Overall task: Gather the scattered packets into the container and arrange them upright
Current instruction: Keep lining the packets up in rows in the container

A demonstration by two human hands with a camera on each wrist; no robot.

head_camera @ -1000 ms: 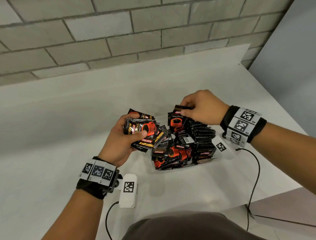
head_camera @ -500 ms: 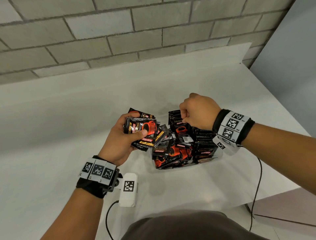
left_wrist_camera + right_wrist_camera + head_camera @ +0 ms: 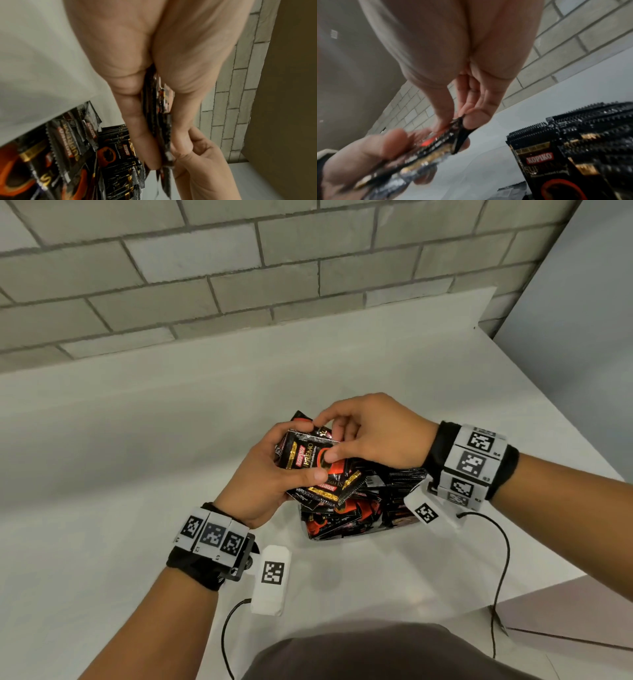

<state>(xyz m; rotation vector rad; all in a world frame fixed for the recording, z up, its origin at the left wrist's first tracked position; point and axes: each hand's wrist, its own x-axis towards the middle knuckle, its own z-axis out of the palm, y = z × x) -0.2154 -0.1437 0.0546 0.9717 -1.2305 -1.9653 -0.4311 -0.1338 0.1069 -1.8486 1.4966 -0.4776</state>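
Observation:
My left hand [image 3: 274,470] grips a fanned stack of black-and-red coffee packets [image 3: 318,487], held just above the left side of the clear container [image 3: 342,534]. The same stack [image 3: 159,121] shows edge-on between thumb and fingers in the left wrist view. My right hand [image 3: 363,436] pinches the top packet [image 3: 308,453] of that stack between thumb and forefinger; the pinch on the packet edge [image 3: 460,121] shows in the right wrist view. The container is crammed with packets [image 3: 394,494], a row standing upright [image 3: 590,128] on its right side, others lying loose on the left [image 3: 68,142].
The white table [image 3: 137,440] runs back to a grey brick wall [image 3: 239,268]. Its right edge [image 3: 548,570] lies close to the container. White tagged sensor boxes hang from both wrists [image 3: 272,580], with black cables [image 3: 503,577] trailing toward me.
My right hand left the upright packets in the container and moved left and up to the stack in my left hand, where it now pinches the top packet. The left hand has risen slightly.

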